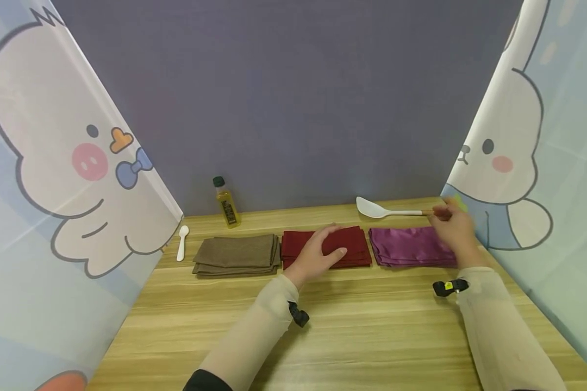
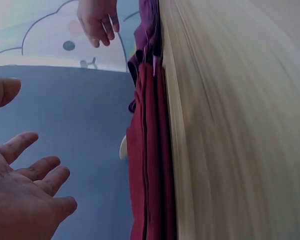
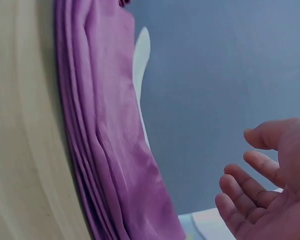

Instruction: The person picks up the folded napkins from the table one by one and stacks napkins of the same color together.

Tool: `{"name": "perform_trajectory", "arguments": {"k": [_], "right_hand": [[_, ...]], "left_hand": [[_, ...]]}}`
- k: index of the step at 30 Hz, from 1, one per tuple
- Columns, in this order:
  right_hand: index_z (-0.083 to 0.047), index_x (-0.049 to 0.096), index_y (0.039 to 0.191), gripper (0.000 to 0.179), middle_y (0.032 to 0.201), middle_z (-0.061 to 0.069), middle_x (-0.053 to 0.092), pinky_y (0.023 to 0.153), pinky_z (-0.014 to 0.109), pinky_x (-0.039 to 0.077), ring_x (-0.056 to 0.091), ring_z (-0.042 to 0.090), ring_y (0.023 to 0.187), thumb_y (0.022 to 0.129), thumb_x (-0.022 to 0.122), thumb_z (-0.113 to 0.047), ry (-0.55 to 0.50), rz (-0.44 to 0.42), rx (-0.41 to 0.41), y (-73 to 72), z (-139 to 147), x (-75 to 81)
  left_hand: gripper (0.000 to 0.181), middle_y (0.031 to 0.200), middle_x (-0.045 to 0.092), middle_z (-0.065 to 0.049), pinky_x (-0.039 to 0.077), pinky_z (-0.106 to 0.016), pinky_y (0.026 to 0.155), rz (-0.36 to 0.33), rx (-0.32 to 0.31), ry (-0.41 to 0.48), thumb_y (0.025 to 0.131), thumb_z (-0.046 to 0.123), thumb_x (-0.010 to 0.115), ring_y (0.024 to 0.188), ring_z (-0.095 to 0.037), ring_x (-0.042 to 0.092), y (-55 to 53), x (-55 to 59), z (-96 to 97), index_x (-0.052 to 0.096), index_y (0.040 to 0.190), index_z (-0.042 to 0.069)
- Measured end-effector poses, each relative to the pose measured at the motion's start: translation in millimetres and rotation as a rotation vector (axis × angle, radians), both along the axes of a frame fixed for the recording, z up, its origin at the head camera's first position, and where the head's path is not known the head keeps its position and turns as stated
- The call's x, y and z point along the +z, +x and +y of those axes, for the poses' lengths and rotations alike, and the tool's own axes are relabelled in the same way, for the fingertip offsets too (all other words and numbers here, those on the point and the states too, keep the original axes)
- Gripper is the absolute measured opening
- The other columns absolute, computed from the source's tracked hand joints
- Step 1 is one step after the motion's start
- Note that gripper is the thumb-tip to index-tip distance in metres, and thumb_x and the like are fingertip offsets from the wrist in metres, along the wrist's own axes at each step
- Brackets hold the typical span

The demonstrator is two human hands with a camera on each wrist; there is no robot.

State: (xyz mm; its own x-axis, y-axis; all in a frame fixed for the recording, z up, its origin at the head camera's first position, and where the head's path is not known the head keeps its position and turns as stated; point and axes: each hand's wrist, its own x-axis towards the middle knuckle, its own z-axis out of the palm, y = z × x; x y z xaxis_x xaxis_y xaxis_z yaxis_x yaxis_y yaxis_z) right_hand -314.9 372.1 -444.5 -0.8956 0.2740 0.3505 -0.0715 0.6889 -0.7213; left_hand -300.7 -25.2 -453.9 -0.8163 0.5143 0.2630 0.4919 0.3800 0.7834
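My left hand hovers over a folded dark red cloth, fingers spread and relaxed, nothing in them. In the left wrist view a gap shows between that hand and the cloth's folded edges. My right hand is above the right end of a folded purple satin cloth. It overlaps the wooden handle end of a white spatula in the head view. In the right wrist view, this hand has loosely bent fingers and holds nothing, apart from the purple cloth.
A folded brown cloth lies left of the red one. Behind it stands a small oil bottle with a dark green cap. A small white spoon lies at the far left. A grey back panel and printed side curtains border the wooden table.
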Motion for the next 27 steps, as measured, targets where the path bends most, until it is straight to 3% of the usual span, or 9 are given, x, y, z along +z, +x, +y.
{"name": "perform_trajectory", "arguments": {"k": [2,4,7,11,15,19,27], "right_hand": [[0.009,0.062,0.130,0.040,0.123,0.029,0.067,0.075,0.013,0.043,0.062,0.031,0.106,0.103,0.064,-0.020,-0.002,0.015,0.030,0.9,-5.2,-0.6],[0.008,0.061,0.131,0.040,0.125,0.028,0.065,0.078,0.018,0.047,0.062,0.036,0.110,0.104,0.063,-0.021,-0.004,0.014,0.067,3.1,-10.5,-0.9],[0.008,0.058,0.134,0.042,0.128,0.030,0.062,0.089,0.038,0.052,0.061,0.044,0.114,0.105,0.062,-0.022,0.003,0.003,0.123,6.7,-19.0,-1.5],[0.009,0.056,0.136,0.045,0.131,0.032,0.058,0.100,0.061,0.047,0.057,0.050,0.119,0.106,0.061,-0.025,0.001,-0.012,0.179,11.4,-31.8,-2.7],[0.007,0.056,0.137,0.047,0.135,0.031,0.058,0.102,0.066,0.045,0.055,0.052,0.124,0.106,0.064,-0.026,0.031,-0.007,0.206,15.3,-40.4,-8.9],[0.005,0.055,0.142,0.051,0.137,0.033,0.057,0.101,0.070,0.043,0.053,0.055,0.125,0.104,0.067,-0.027,0.123,-0.009,0.242,18.9,-45.0,-16.2],[0.004,0.045,0.152,0.073,0.151,0.035,0.043,0.109,0.074,0.031,0.038,0.059,0.138,0.100,0.073,-0.038,0.292,-0.041,0.289,26.4,-52.6,-19.4]], "left_hand": [[0.065,0.169,0.029,0.007,0.032,-0.056,0.120,0.012,0.009,-0.010,0.103,0.050,0.065,0.154,-0.022,0.029,-1.7,-1.2,-6.9,0.040,0.161,0.032],[0.065,0.169,0.029,0.007,0.032,-0.056,0.120,0.025,0.019,-0.018,0.103,0.051,0.065,0.155,-0.022,0.029,-3.2,-2.5,-14.0,0.041,0.161,0.031],[0.066,0.170,0.029,0.003,0.028,-0.058,0.122,0.037,0.031,-0.031,0.103,0.051,0.064,0.156,-0.025,0.026,-4.4,-3.6,-25.4,0.041,0.160,0.029],[0.066,0.170,0.028,-0.001,0.018,-0.058,0.125,0.046,0.058,-0.076,0.103,0.052,0.064,0.158,-0.032,0.018,-4.8,-6.1,-40.5,0.042,0.160,0.026],[0.070,0.170,0.027,-0.002,0.013,-0.059,0.125,0.059,0.083,-0.129,0.103,0.053,0.063,0.158,-0.038,0.014,-5.1,-11.7,-51.5,0.041,0.161,0.023],[0.071,0.171,0.024,0.001,0.015,-0.063,0.124,0.071,0.114,-0.175,0.102,0.058,0.062,0.158,-0.041,0.011,-2.2,-16.0,-62.3,0.038,0.163,0.030],[0.073,0.170,0.026,-0.004,0.001,-0.059,0.126,0.179,0.167,-0.258,0.101,0.059,0.061,0.158,-0.029,0.020,0.1,-12.8,-92.2,0.036,0.164,0.032]]}}
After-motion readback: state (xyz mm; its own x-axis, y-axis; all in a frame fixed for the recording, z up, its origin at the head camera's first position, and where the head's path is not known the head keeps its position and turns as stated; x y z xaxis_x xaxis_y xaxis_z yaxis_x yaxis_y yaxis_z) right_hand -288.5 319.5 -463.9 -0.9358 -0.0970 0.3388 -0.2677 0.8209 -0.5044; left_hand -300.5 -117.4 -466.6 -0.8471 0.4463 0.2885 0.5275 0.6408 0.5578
